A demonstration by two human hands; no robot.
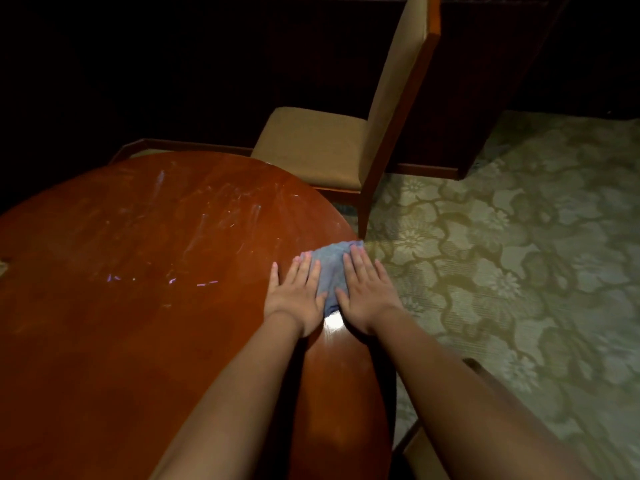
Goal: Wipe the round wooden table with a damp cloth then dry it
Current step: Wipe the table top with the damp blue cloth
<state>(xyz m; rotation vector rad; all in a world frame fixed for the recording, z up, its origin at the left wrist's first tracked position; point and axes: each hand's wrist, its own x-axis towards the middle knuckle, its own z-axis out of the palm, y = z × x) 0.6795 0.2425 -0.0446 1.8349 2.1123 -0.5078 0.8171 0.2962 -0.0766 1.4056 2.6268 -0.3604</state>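
Note:
The round wooden table is glossy red-brown, with wet streaks shining across its far half. A small blue-grey cloth lies near the table's right edge. My left hand presses flat on the cloth's left side, fingers straight. My right hand presses flat on its right side, close to the table's rim. Most of the cloth is hidden under both palms.
A wooden chair with a tan padded seat stands tucked at the table's far right. Another chair's corner shows at the lower right, below my right arm. Patterned green carpet covers the floor to the right. The background is dark.

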